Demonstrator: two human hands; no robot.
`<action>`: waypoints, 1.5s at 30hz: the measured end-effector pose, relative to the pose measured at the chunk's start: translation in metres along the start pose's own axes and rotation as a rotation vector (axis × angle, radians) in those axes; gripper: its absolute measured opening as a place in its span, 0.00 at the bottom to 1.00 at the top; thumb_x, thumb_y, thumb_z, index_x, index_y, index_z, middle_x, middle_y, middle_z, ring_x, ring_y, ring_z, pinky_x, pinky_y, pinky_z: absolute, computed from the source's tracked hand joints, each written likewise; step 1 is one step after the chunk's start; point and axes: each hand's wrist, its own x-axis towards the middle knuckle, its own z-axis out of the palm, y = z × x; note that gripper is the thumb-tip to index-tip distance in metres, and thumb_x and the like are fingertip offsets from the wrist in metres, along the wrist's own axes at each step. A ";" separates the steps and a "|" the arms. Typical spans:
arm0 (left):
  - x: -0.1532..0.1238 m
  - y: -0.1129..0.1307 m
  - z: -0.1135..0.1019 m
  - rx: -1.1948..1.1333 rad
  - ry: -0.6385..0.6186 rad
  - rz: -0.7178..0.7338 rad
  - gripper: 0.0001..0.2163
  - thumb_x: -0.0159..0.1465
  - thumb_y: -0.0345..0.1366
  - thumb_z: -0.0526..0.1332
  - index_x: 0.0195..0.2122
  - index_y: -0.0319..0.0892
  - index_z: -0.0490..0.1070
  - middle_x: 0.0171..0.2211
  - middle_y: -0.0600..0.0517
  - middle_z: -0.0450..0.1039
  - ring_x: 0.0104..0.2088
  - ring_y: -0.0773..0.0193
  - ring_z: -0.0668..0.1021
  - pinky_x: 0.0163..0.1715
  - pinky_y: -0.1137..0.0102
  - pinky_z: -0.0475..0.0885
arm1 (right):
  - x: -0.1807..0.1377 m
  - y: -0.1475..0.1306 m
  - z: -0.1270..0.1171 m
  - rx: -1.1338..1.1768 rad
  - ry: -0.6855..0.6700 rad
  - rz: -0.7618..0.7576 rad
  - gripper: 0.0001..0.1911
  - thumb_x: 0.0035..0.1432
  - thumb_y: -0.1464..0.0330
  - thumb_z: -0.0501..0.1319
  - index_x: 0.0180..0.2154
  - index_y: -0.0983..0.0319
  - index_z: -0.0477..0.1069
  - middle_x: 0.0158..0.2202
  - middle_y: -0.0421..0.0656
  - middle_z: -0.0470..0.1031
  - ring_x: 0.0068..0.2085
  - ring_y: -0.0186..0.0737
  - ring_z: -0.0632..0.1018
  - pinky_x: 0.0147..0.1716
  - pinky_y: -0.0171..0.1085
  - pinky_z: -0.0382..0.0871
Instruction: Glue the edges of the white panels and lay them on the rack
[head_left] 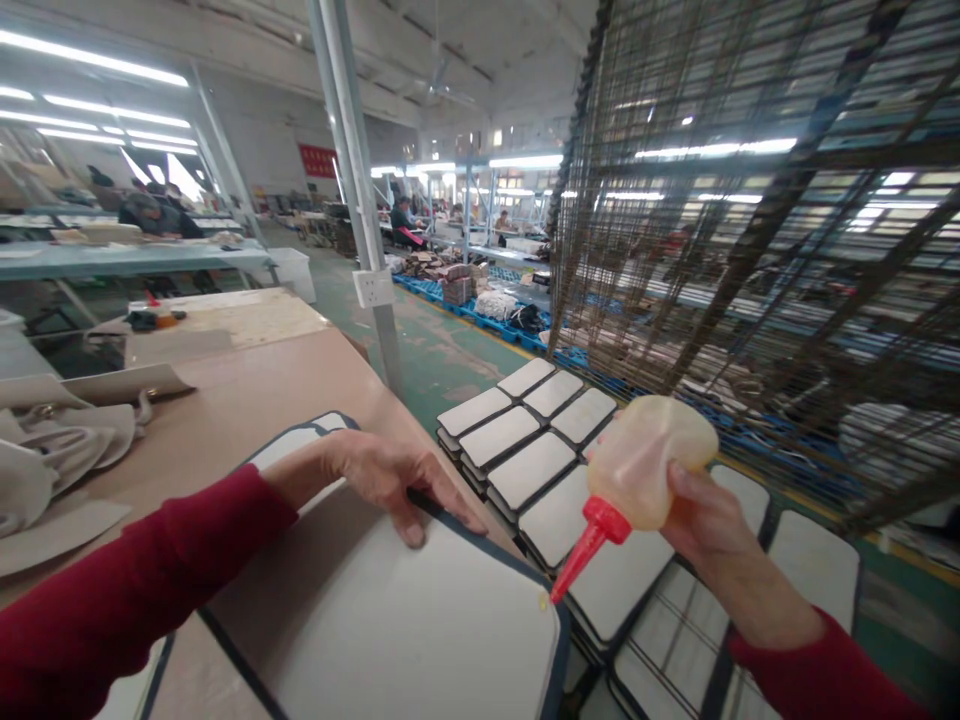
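My left hand (390, 480) lies on a grey panel with a dark blue edge (390, 620) on the worktable, fingers pressed down near its far edge. My right hand (701, 515) grips a translucent squeeze bottle (649, 460) with a red nozzle. The nozzle tip points down at the panel's right corner, where a small drop of glue (541, 601) sits. Both sleeves are dark red.
Stacks of similar grey panels (525, 440) lie to the right, below the brown table (247, 400). Beige fabric pieces (52, 440) sit at the left. A wire-mesh rack (750, 250) stands at the right, a steel post (360, 200) ahead. Other people work in the background.
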 end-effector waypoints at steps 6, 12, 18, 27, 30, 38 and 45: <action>0.001 0.004 0.003 0.017 -0.011 -0.027 0.29 0.53 0.35 0.71 0.56 0.39 0.69 0.54 0.49 0.72 0.56 0.56 0.72 0.53 0.72 0.66 | -0.002 -0.004 0.001 -0.047 -0.085 -0.026 0.34 0.30 0.53 0.76 0.43 0.53 0.74 0.32 0.42 0.79 0.36 0.53 0.80 0.46 0.52 0.73; 0.000 0.006 0.007 0.016 -0.005 0.000 0.28 0.54 0.37 0.70 0.57 0.39 0.70 0.54 0.48 0.73 0.56 0.54 0.73 0.53 0.71 0.66 | -0.004 -0.004 -0.002 -0.061 -0.142 -0.056 0.28 0.34 0.56 0.76 0.40 0.54 0.75 0.32 0.42 0.79 0.36 0.51 0.80 0.47 0.50 0.73; -0.006 0.005 0.010 0.023 0.017 -0.016 0.29 0.55 0.38 0.70 0.57 0.38 0.69 0.54 0.48 0.73 0.56 0.54 0.72 0.54 0.71 0.65 | -0.014 -0.009 -0.009 -0.122 -0.169 -0.059 0.23 0.37 0.57 0.75 0.38 0.55 0.76 0.35 0.44 0.79 0.37 0.50 0.80 0.42 0.48 0.76; -0.017 0.003 0.012 0.013 0.084 -0.020 0.29 0.52 0.38 0.72 0.56 0.42 0.70 0.55 0.48 0.71 0.56 0.54 0.73 0.57 0.69 0.64 | -0.017 -0.004 0.006 -0.071 -0.034 -0.125 0.24 0.34 0.57 0.75 0.37 0.56 0.77 0.34 0.45 0.79 0.37 0.53 0.80 0.46 0.55 0.73; -0.020 0.004 0.012 0.023 0.087 -0.013 0.29 0.53 0.39 0.71 0.56 0.42 0.70 0.56 0.49 0.71 0.56 0.54 0.72 0.57 0.69 0.63 | -0.017 -0.003 0.007 -0.083 -0.033 -0.140 0.24 0.34 0.57 0.75 0.37 0.55 0.76 0.35 0.45 0.79 0.37 0.53 0.80 0.44 0.53 0.74; -0.032 -0.003 0.012 -0.004 0.134 -0.018 0.29 0.53 0.40 0.71 0.57 0.40 0.71 0.54 0.47 0.73 0.54 0.53 0.74 0.55 0.70 0.65 | -0.023 0.002 0.002 -0.046 0.115 -0.184 0.30 0.31 0.58 0.76 0.42 0.52 0.75 0.31 0.42 0.78 0.32 0.48 0.78 0.38 0.50 0.77; -0.041 -0.014 0.009 -0.035 0.179 0.006 0.30 0.54 0.40 0.71 0.58 0.41 0.69 0.54 0.46 0.73 0.52 0.53 0.75 0.52 0.70 0.68 | -0.029 0.008 0.009 -0.032 0.182 -0.280 0.26 0.35 0.60 0.75 0.41 0.52 0.76 0.30 0.44 0.78 0.31 0.51 0.79 0.36 0.52 0.79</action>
